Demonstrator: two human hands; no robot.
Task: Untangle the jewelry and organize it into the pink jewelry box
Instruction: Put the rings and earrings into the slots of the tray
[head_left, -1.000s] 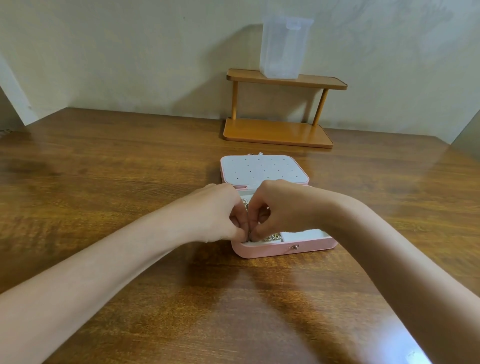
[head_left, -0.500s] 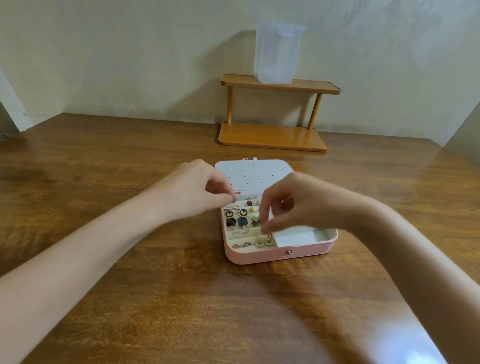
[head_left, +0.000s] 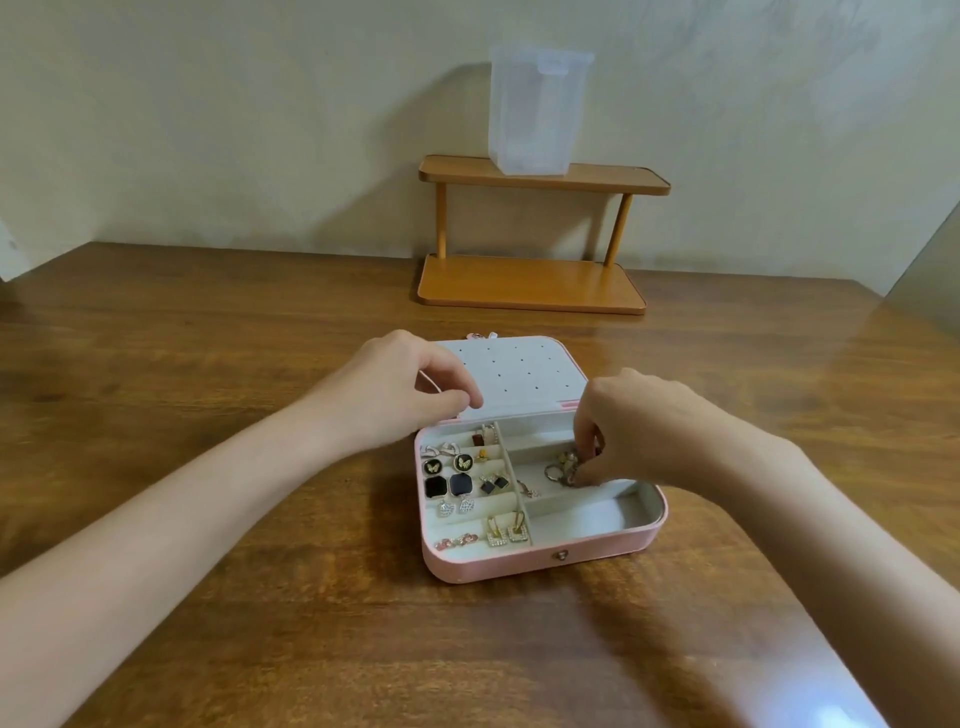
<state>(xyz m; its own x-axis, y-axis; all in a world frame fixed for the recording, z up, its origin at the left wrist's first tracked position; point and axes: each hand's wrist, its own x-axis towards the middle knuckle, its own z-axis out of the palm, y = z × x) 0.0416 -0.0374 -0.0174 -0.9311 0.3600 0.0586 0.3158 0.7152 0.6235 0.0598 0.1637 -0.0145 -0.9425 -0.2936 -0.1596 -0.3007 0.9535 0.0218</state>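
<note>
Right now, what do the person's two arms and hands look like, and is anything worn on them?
Both forearms are bare up to the frame edge; no sleeves are visible. The left hand and right hand show no gloves, watch or bracelet. No rings are visible on the fingers, though some are hidden. Nails, where visible, look short and unpainted.

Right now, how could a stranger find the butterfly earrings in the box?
Look in the open pink jewelry box on the wooden table, in its left section with rows. The butterfly earrings sit in the second row: two round black discs, each with a gold butterfly, unlike the plain black ones below.
</note>
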